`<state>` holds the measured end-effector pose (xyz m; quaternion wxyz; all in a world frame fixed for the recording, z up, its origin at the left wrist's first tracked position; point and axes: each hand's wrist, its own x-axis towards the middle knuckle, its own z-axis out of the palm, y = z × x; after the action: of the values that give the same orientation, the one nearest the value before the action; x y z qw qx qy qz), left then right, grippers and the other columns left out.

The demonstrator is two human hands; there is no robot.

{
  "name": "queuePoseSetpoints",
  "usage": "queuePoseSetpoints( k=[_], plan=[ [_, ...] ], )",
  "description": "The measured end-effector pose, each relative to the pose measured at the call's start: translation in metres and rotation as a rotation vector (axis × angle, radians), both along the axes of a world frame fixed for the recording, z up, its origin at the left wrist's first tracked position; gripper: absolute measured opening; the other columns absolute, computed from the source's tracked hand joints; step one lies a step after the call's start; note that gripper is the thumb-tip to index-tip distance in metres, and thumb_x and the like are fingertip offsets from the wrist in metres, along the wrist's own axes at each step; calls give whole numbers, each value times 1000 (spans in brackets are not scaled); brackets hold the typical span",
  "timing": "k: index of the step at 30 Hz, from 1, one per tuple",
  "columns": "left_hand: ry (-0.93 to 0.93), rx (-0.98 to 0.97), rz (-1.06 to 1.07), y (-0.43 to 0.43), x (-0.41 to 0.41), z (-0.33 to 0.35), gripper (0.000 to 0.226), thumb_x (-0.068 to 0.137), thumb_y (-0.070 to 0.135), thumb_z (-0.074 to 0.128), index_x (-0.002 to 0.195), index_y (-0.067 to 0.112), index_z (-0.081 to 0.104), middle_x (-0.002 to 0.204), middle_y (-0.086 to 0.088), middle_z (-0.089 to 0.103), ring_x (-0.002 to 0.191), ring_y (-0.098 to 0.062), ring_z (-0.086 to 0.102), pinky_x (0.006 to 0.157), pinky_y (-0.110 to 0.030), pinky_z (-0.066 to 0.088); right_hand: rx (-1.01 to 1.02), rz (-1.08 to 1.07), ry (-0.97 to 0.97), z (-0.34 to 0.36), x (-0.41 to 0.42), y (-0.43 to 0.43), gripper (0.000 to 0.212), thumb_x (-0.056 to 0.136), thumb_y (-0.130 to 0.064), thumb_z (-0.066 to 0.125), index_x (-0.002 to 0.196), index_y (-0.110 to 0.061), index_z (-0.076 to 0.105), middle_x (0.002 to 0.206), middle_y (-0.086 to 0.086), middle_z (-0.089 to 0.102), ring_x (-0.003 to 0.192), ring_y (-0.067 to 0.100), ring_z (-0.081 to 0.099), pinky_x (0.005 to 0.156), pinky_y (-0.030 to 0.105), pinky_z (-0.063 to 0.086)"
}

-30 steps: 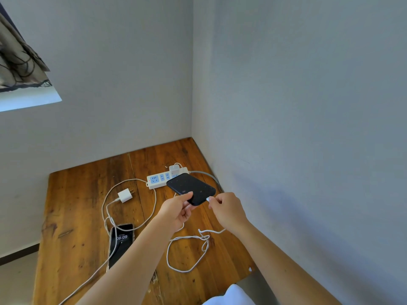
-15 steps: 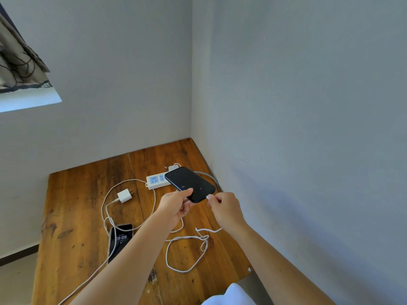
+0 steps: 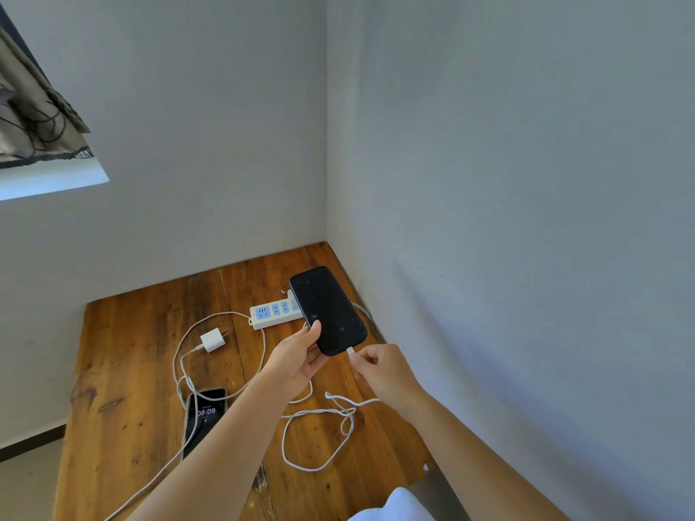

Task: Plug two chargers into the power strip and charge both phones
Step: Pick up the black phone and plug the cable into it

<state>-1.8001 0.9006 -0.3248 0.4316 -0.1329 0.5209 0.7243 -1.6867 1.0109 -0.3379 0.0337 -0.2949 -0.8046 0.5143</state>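
The left hand (image 3: 297,364) is closed around the lower left edge of a dark phone (image 3: 328,309), thumb on the glass, holding it raised and tilted above the right end of the white power strip (image 3: 273,314), which lies near the far corner of the wooden table (image 3: 124,355). The right hand (image 3: 383,372) pinches the white cable plug (image 3: 351,351) between thumb and forefinger, its tip at the phone's bottom edge; whether it has seated in the port cannot be told. That cable (image 3: 319,438) trails in loose loops on the table nearer the person than the strip. A white block behind the phone at the strip's right end may be a plugged-in charger, though it is mostly hidden. To the left of the strip and a little nearer, a second white charger (image 3: 213,340) lies loose, prongs bare, and its cord (image 3: 180,370) runs down over the lit phone (image 3: 205,417) lying flat further toward the person. To do this step well, the person would likely keep the left grip firm so the phone cannot twist, line the plug square with the port, and push straight along the phone's length rather than at an angle; the screen lighting up would confirm it
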Motion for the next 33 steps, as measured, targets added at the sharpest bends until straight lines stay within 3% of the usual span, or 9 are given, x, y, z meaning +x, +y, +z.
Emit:
queuePoseSetpoints(
  k=[9,13,17,33],
  plan=[
    [-1,16,-17,0,1,1,11,93,14,53,103,19,55,111,-11,65,96,-28,65,64,-29,55,-7,4,5,-4,3,5,27,94,-33,53,73,-22,66,69,-5,64,70,13,62,68,19,49],
    [-9,-7,-10,1,0,-2,20,92,14,55,112,15,54,112,-13,65,96,-27,65,60,-28,55,-14,14,0,-6,2,5,27,94,-32,53,73,-21,66,67,-5,63,68,11,61,68,20,49],
    [-30,-12,8,1,1,-5,14,89,17,58,103,17,55,109,-13,64,94,-26,65,51,-25,56,-9,18,-8,-8,2,4,26,94,-30,53,76,-19,67,66,-6,63,66,9,60,65,19,48],
    [-26,-14,-12,0,-6,-11,12,88,19,60,99,19,57,105,-12,66,90,-24,68,51,-26,56,12,19,-26,-14,-1,4,24,94,-32,54,75,-23,66,67,-6,64,67,11,63,66,20,50]
  ],
)
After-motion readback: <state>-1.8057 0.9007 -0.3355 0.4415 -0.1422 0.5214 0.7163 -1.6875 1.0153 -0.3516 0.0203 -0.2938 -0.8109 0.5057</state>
